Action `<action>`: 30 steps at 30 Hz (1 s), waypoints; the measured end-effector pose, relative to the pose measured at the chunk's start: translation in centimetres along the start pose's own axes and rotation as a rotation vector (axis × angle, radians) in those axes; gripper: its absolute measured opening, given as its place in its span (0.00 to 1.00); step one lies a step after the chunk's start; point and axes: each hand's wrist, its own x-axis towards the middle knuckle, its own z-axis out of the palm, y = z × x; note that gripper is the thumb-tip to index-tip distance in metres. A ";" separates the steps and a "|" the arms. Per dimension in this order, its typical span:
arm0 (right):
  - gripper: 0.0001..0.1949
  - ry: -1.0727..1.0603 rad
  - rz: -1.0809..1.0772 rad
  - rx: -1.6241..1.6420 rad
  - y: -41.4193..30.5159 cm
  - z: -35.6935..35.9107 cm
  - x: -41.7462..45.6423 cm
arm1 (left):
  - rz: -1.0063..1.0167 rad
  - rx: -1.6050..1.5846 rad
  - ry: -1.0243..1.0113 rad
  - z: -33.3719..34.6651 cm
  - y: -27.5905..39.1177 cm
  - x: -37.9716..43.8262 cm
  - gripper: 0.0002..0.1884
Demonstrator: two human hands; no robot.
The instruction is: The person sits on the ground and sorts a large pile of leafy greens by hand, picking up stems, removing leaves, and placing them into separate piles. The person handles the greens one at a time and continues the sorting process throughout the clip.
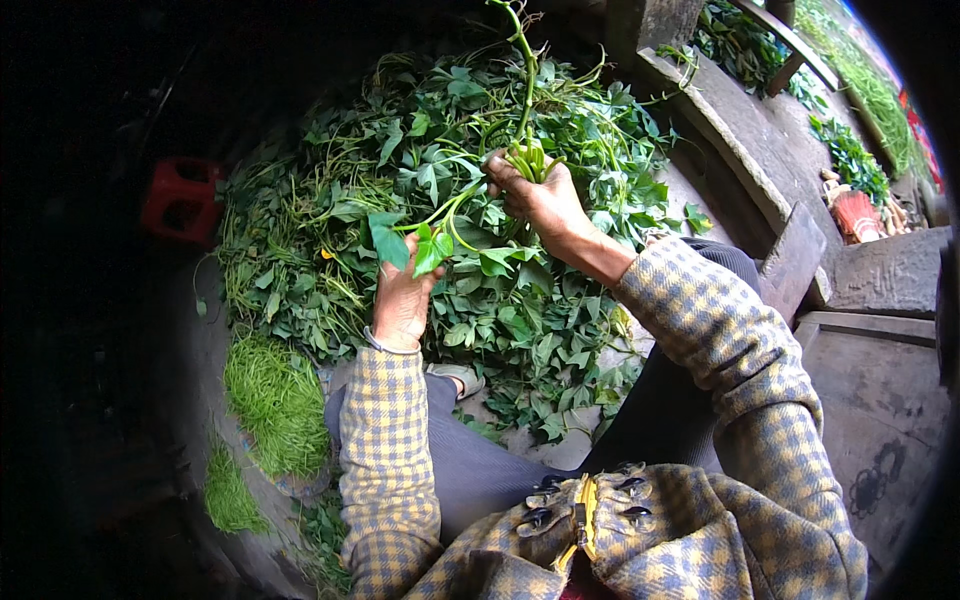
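A wide heap of leafy green vines [315, 277] with lobed leaves covers the floor before me. Over its middle, my right hand [541, 196] is closed around a bunch of green stems [531, 161], their ends pointing up, and a long vine stem [529, 82] rises above that fist. To the left and lower, my left hand [409, 277] has its fingers at a thin-stemmed sprig with green leaves [433, 249]; the leaves partly hide the fingertips. The sprig's stems run towards my right hand.
Left of the heap stands a red plastic stool [182, 199]. Piles of thin green stalks [276, 405] lie at the lower left. Wooden boards [739, 150] edge the right side, with a red bundle [856, 216] and more greens beyond. My foot [465, 380] rests by the heap.
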 end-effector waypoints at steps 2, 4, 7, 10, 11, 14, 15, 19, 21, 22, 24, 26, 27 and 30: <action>0.08 -0.043 -0.033 -0.020 0.1 0.0 -0.1 | -0.112 -0.096 -0.163 0.6 0.3 -0.1 0.20; 0.08 -0.030 -0.063 -0.057 0.0 0.5 -0.3 | -0.211 -0.167 -0.282 0.8 0.6 0.2 0.21; 0.07 -0.054 -0.096 -0.064 0.0 0.5 -0.4 | -0.223 -0.261 -0.262 1.5 0.5 0.2 0.21; 0.07 -0.073 -0.130 -0.083 0.0 0.6 -0.3 | -0.179 -0.301 -0.259 2.3 0.9 0.0 0.20; 0.07 -0.078 -0.139 -0.094 0.0 0.6 -0.4 | -0.178 -0.303 -0.251 2.2 0.9 0.0 0.21; 0.07 -0.098 -0.169 -0.106 0.0 0.7 -0.4 | -0.236 -0.377 -0.245 1.9 1.0 0.3 0.22; 0.06 -0.107 -0.181 -0.104 0.0 0.7 -0.5 | -0.235 -0.382 -0.275 1.9 1.0 0.3 0.22; 0.05 -0.102 -0.178 -0.099 -0.2 0.6 -0.6 | -0.270 -0.457 -0.364 2.8 1.1 -0.2 0.22; 0.05 -0.100 -0.168 -0.115 -0.3 0.7 -0.7 | -0.281 -0.445 -0.336 2.5 0.4 0.1 0.21; 0.04 -0.091 -0.148 -0.114 -0.5 0.9 -0.7 | -0.259 -0.441 -0.327 2.3 0.4 0.0 0.21; 0.04 -0.074 -0.107 -0.114 -0.9 1.2 -0.9 | -0.216 -0.435 -0.309 2.3 0.6 -0.1 0.20; 0.04 -0.087 -0.108 -0.111 -0.9 1.1 -1.0 | -0.234 -0.463 -0.339 1.5 0.0 0.3 0.21; 0.04 -0.090 -0.111 -0.114 -1.1 0.9 -1.0 | -0.245 -0.479 -0.358 1.6 -0.2 0.5 0.21; 0.04 -0.112 -0.179 -0.132 -0.4 0.7 -0.4 | -0.269 -0.540 -0.433 1.5 -0.7 0.3 0.22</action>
